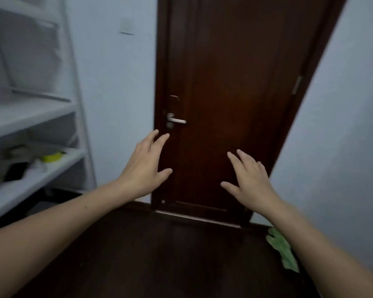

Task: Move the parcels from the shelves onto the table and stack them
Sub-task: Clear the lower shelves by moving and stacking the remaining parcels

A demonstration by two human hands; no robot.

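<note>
Pale walls and a dark door [224, 82] fill the view. Left hand [143, 168] and right hand [250, 183] hang empty, fingers spread. Blurred parcels [24, 61] rest on the shelves [30, 117] at left; turn there first.

shelves [30, 117] left | door [224, 82] ahead | parcels [28, 57] on upper shelf

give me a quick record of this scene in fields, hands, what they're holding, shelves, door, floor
left hand: open, fingers spread, empty
right hand: open, fingers spread, empty
white shelf unit: at left, blurred
parcels: pale grey bag-like parcel on an upper shelf; exact count unclear
lower shelf: yellow-green object among blurred dark items
door: dark brown door shut, straight ahead, silver lever handle
floor: dark floor, green leaf-shaped item at right
table: not in view
</note>
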